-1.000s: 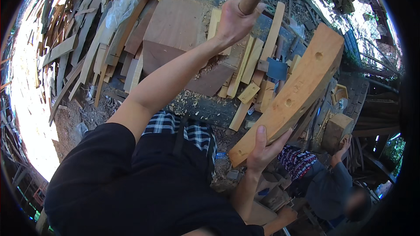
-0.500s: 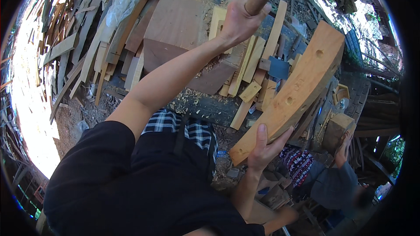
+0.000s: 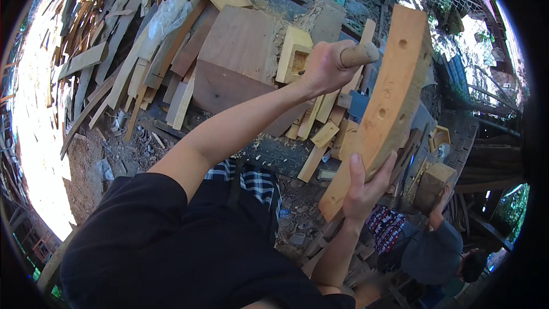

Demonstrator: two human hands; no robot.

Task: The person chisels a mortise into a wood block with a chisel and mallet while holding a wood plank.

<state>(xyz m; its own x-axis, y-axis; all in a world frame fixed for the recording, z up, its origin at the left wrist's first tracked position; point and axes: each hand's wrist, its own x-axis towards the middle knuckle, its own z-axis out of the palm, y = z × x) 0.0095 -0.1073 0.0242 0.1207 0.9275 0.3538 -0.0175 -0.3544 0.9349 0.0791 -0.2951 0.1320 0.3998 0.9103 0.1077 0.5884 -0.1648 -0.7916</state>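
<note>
My left hand (image 3: 330, 67), reaching out over the bench, is closed around a round wooden dowel (image 3: 358, 55) whose end points rightward. My right hand (image 3: 369, 186) grips the lower part of a long, thick, slightly curved orange-brown timber (image 3: 394, 74) that rises at a slant and has several round holes along its face and side. Just behind my left hand a pale yellow block with a square recess (image 3: 291, 46) lies among shavings. Small pale boards and a blue flat piece (image 3: 358, 103) lie beneath the timber.
The cluttered bench carries a large brown wooden block (image 3: 234, 40). A heap of loose planks (image 3: 126, 51) with a plastic bag (image 3: 167, 17) fills the left. At lower right a co-worker (image 3: 432, 252) has a hand (image 3: 441, 203) at a squarish block (image 3: 436, 180).
My left hand has moved down with the dowel, which now lies more sideways. The timber has shifted left and stands steeper, showing more of its side, and my right hand moved rightward and up.
</note>
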